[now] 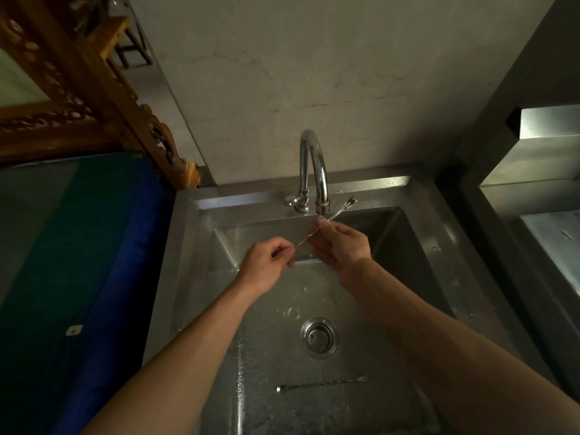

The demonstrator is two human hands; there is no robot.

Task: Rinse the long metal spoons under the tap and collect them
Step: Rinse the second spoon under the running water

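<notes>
Overhead, head view: a person's two bare hands work over a wet steel sink (201,246).
Left hand (266,265): its grip is closed, fingers pinching the lower end of a long metal spoon (332,215).
Right hand (342,246): its grip is also closed round the same spoon's middle, just under the tap (314,164).
Held spoon: slants up to the right, its far end past the spout.
Second spoon (320,384): lies flat on the basin floor, near the drain (319,337).
</notes>
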